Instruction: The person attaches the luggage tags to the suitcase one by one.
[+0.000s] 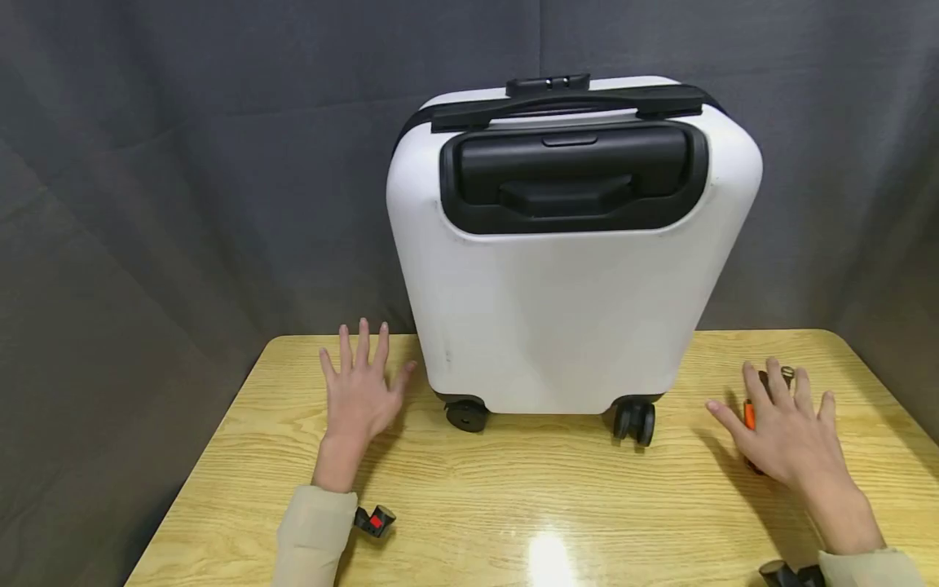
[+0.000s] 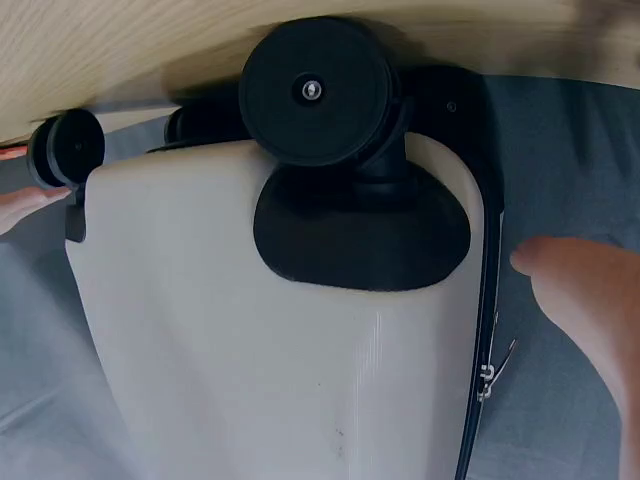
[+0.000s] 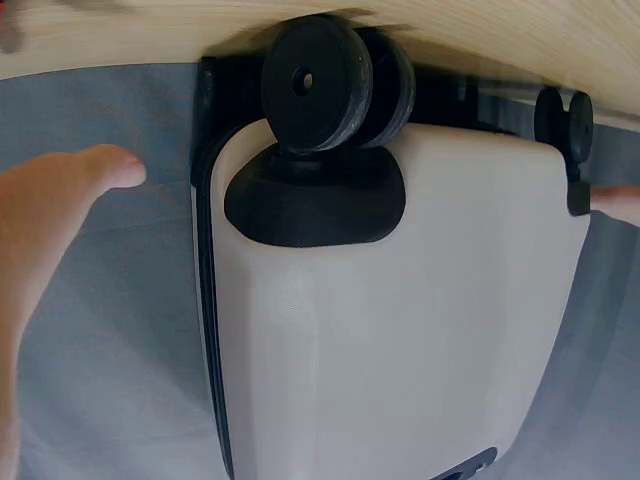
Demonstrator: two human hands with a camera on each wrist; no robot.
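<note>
The white suitcase is standing upright mid-table, blocking the far centre; bare wooden table is lying open along the near edge between both hands; an orange-handled tool is crowding the right side; the left side is staying passable.

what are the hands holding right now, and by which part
Nothing is held. The left hand lies flat and open on the table beside the suitcase. The right hand rests, fingers spread, over an orange-handled tool without gripping it.
</note>
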